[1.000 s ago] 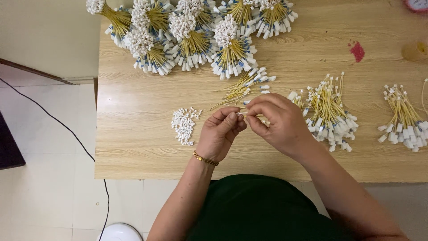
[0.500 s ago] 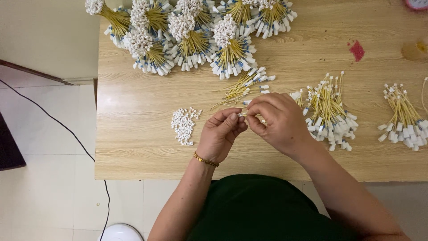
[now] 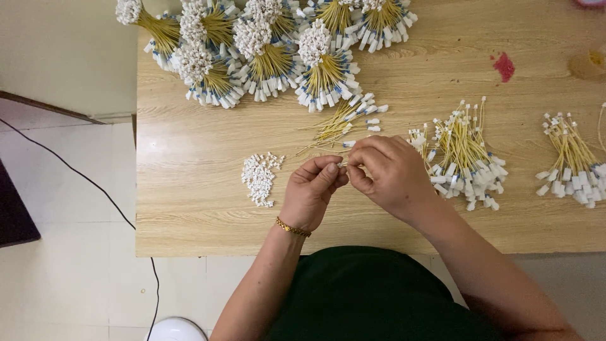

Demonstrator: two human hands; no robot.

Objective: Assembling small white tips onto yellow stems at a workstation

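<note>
Hands point(image 3: 346, 170) barely shifted, still hiding the pinched yellow wire point(image 3: 344, 164).

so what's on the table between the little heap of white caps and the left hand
Nothing: in the head view, bare wood separates the heap of white caps from the left hand.

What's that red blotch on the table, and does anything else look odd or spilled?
A red stain marks the wooden table near its far right, apart from the wire bundles. Farther right sits a faint amber mark; I cannot tell what it is. The small white pieces lie in a loose heap, not scattered.
</note>
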